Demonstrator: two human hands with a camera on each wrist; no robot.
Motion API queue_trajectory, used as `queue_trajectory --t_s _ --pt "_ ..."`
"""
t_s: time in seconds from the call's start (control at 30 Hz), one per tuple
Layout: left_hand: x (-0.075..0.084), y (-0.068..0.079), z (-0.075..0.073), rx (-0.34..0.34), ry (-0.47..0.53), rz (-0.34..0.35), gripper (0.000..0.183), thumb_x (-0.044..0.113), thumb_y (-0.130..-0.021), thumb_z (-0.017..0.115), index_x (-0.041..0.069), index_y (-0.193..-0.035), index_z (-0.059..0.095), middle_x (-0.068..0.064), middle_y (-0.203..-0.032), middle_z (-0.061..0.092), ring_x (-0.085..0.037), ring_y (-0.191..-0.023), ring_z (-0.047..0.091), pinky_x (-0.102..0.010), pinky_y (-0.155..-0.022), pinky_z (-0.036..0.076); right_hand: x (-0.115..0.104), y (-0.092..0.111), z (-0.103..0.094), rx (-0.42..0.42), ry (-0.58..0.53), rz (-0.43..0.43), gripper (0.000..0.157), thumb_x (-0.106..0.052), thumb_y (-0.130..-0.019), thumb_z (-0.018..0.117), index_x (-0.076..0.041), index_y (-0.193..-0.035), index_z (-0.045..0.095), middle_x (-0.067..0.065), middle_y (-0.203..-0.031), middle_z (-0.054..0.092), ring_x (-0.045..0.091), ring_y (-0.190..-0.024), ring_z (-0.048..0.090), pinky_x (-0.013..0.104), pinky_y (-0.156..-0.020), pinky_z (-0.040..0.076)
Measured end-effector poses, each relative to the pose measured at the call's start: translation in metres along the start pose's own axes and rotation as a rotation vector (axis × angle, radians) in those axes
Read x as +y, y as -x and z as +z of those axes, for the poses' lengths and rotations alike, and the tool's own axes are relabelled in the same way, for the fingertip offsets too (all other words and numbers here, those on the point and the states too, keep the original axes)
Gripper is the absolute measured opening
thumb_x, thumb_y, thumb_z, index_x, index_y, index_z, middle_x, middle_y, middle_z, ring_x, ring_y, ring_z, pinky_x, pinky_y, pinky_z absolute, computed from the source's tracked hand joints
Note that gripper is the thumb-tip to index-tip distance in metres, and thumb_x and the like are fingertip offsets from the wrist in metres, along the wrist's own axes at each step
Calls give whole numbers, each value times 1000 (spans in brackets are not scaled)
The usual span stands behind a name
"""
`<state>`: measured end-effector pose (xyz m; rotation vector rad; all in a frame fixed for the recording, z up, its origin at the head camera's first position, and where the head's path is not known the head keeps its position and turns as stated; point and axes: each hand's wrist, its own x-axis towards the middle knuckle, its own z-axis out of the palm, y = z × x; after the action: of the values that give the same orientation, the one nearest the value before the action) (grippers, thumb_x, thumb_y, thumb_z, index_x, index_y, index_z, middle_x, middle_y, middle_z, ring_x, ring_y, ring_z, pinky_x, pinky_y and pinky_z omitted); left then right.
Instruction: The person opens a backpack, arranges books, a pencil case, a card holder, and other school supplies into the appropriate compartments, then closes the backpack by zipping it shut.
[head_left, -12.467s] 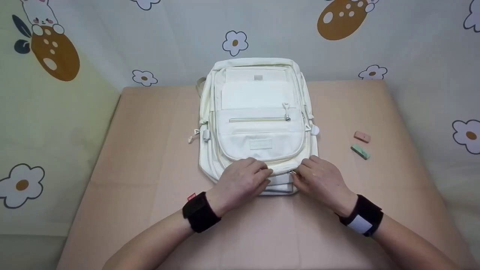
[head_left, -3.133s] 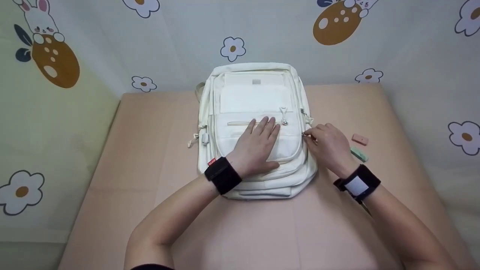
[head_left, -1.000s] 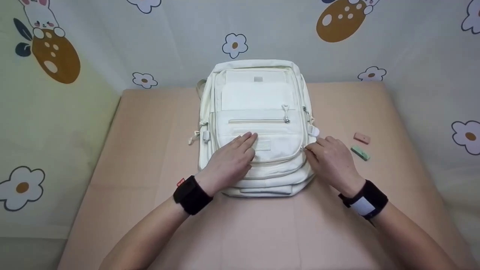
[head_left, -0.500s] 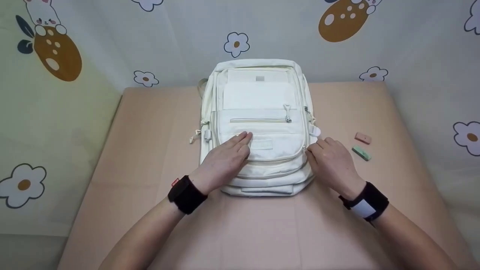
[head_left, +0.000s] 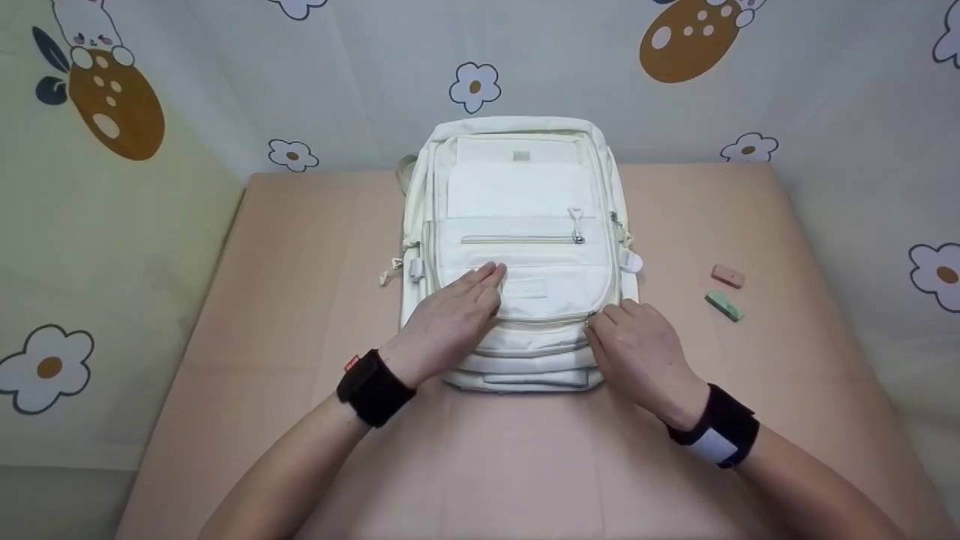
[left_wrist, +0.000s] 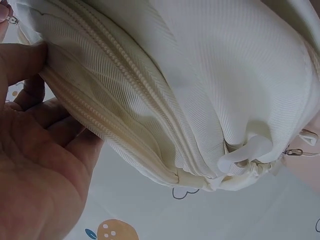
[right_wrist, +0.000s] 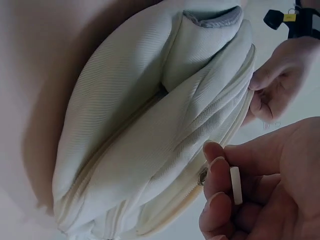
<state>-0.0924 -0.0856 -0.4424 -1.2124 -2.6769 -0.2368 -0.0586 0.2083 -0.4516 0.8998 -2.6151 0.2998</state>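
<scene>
The right hand (head_left: 641, 356) pinches a zipper pull (right_wrist: 236, 185); the left hand (head_left: 450, 319) rests extended fingers on the backpack (head_left: 525, 191).

The backpack (head_left: 523, 187) is cream, the tabletop (head_left: 300, 300) peach, one block (head_left: 727, 276) pink, another block (head_left: 724, 306) green, the backdrop (head_left: 360, 67) flower-patterned.
</scene>
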Motion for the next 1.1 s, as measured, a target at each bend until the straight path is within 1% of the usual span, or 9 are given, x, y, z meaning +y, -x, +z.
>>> queue_trajectory --t_s 0.23,0.3,0.43,0.57,0.7,0.77,0.93,1.0,1.1 --pt "-1 0 1 33 -20 8 20 15 -109 48 -1 -98 56 -27 -149 48 -31 -143 43 -37 -119 30 2 3 -2 -40 -26 25 13 -9 -96 67 -10 -83 67 -1 -70 55 21 -64 49 32 -55 37" --pt "-1 1 2 39 -29 10 20 15 -108 49 -1 -97 56 -26 -149 49 -31 -143 44 -37 -119 31 4 4 -5 -66 -39 51 11 -9 -96 68 -10 -85 68 -3 -70 55 20 -65 49 31 -56 37" --pt "-3 4 4 89 -34 25 16 13 -106 55 1 -96 58 -25 -147 51 -31 -140 47 -36 -117 34 8 5 -8 -105 -74 111 7 -9 -96 70 -9 -88 71 -3 -72 57 18 -66 48 31 -57 38" --pt "-5 9 4 130 -24 34 11 10 -104 57 2 -96 58 -23 -146 54 -30 -139 50 -36 -116 35 11 5 -8 -114 -97 162 5 -9 -97 68 -7 -95 72 -1 -76 60 19 -69 49 32 -58 39" --pt "-8 16 3 127 14 11 10 11 -103 58 4 -96 58 -21 -148 52 -29 -140 48 -37 -117 34 12 6 -4 -113 -125 192 6 -12 -97 68 -7 -95 71 1 -80 62 21 -72 52 33 -60 40" --pt "-10 20 3 131 22 -2 9 12 -103 60 6 -97 59 -19 -149 52 -29 -140 48 -37 -116 35 12 6 -3 -114 -140 196 6 -13 -97 69 -7 -94 71 2 -81 63 22 -73 52 33 -61 40" --pt "-16 28 3 146 -11 -12 10 15 -104 59 6 -99 59 -17 -150 52 -27 -141 47 -38 -114 38 14 4 1 -92 -134 193 5 -10 -96 69 -7 -94 71 2 -79 63 22 -72 53 34 -59 41" --pt "-17 29 2 133 -21 -16 12 15 -106 58 5 -99 58 -17 -151 51 -27 -142 46 -38 -115 38 15 4 2 -74 -120 184 4 -10 -95 68 -7 -92 70 2 -77 62 22 -70 53 34 -58 41" --pt "-17 28 1 95 -6 -36 13 16 -106 57 5 -98 57 -17 -152 50 -26 -143 44 -37 -116 36 15 3 5 -45 -98 157 7 -10 -94 69 -8 -87 68 1 -74 61 23 -67 52 34 -56 40"
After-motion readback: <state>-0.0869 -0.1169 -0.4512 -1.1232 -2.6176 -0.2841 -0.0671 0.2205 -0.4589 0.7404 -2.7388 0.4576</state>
